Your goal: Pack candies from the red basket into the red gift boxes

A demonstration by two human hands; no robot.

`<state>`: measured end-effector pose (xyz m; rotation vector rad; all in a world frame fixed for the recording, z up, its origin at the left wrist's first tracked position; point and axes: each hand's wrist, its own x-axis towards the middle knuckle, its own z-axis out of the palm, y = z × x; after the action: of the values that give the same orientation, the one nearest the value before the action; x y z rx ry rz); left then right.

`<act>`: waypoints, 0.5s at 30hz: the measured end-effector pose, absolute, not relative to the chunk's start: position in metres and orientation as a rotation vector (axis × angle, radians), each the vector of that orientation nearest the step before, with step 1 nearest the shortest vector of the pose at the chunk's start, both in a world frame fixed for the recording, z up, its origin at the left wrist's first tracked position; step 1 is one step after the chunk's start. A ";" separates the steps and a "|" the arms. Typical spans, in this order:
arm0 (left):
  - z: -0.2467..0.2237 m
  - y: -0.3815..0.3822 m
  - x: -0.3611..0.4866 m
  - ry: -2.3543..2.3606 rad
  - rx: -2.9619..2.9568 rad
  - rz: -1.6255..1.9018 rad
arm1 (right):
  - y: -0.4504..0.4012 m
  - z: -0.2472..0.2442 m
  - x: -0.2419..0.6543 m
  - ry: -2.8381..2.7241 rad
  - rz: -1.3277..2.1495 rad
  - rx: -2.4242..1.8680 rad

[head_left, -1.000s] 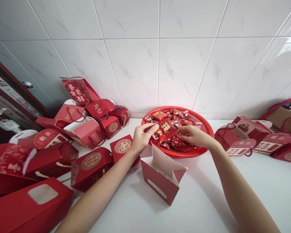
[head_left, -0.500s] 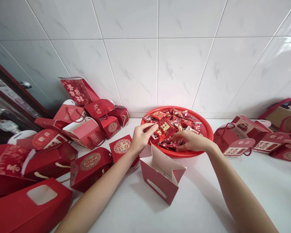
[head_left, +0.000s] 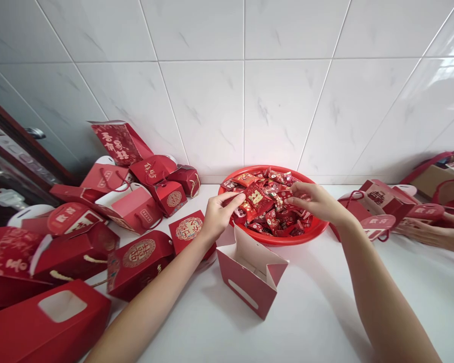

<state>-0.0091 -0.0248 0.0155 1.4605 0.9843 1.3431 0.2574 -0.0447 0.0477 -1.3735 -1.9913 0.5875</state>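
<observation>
My left hand [head_left: 220,214] pinches a flat red packet with a gold character [head_left: 258,198] above the left part of a red plastic basket [head_left: 323,233]. The basket holds a heap of red wrapped candies [head_left: 272,220]. Over the right side of the heap is my right hand [head_left: 317,201], its thumb and forefinger closed on a small red wrapped candy [head_left: 286,196], partly hidden by the fingers. In front of the basket stands a red paper box [head_left: 245,290], its top open and white inside.
Several red gift boxes [head_left: 142,257] with cord handles crowd the left side. More boxes [head_left: 388,199] stand at the right, where another person's hand [head_left: 427,234] reaches in. A white tiled wall [head_left: 280,111] rises behind the white tabletop [head_left: 318,312].
My right hand has risen from the front of the candy heap to its right side, with a candy in its fingers. The other person's hand has come further in from the right.
</observation>
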 end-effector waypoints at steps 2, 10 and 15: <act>0.015 -0.025 -0.009 0.988 1.449 1.346 | -0.044 0.046 0.259 -1.941 0.645 -1.350; 0.015 -0.024 -0.009 0.989 1.443 1.349 | -0.043 0.039 0.255 -1.783 0.918 -1.250; 0.017 -0.025 -0.009 0.989 1.441 1.333 | -0.045 0.038 0.253 -1.644 1.028 -1.259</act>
<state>-0.0090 -0.0251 0.0168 1.4409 0.9887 1.3330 0.2531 -0.0448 0.0383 -1.2593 -1.6437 1.0281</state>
